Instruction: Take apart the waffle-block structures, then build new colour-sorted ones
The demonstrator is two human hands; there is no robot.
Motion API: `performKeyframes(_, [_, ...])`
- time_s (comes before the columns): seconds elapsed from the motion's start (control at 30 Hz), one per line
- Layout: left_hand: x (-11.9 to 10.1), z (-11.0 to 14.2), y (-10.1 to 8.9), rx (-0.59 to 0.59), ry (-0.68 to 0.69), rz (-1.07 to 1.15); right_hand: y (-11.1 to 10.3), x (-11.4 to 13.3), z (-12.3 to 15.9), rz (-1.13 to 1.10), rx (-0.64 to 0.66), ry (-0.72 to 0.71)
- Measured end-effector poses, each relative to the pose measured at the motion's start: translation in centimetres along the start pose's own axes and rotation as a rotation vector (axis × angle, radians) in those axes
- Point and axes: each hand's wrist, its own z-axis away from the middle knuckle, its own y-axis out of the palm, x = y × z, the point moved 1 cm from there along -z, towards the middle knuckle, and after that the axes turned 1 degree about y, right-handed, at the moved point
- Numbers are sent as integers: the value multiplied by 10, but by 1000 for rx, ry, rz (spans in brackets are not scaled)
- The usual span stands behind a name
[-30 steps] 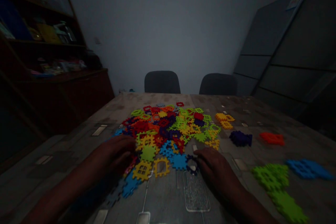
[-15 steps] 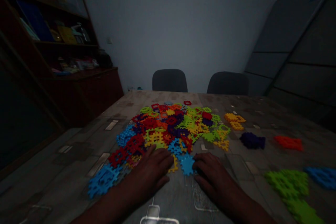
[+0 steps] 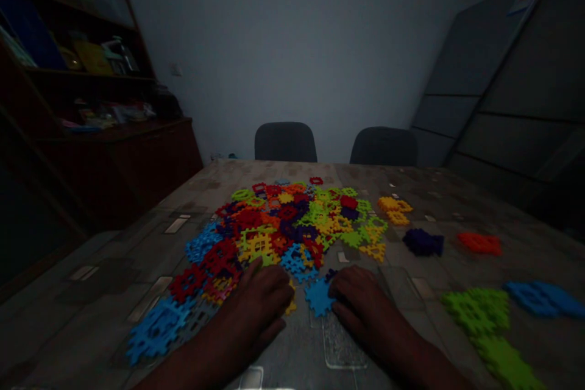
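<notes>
My left hand rests at the near edge of a pile of toothed plastic interlocking pieces. Its fingers are loosely bent, the thumb apart from them, over a yellow piece that is mostly covered. My right hand has its fingertips and thumb at the right edge of a flat light-blue interlocking piece. A small dark purple piece shows beside its knuckles, partly hidden. Left of my left forearm lie a blue piece and a grey piece.
To the right lie yellow pieces, a purple cluster, an orange one, green ones and blue ones. Two chairs stand beyond the table; a shelf cabinet is at left.
The view has turned slightly right, so everything sits further left. My left fingers are more bent than before. A purple piece now shows beside my right hand, which stays at the light-blue piece.
</notes>
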Motion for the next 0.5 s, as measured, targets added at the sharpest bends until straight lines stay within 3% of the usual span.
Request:
performKeyframes(0.2, [14,5,12,-38,8,-26,2,0,1,23,24,43])
performKeyframes(0.5, [-1,2,-7,37,-117,54,-4,-13,-4,17,-47,3])
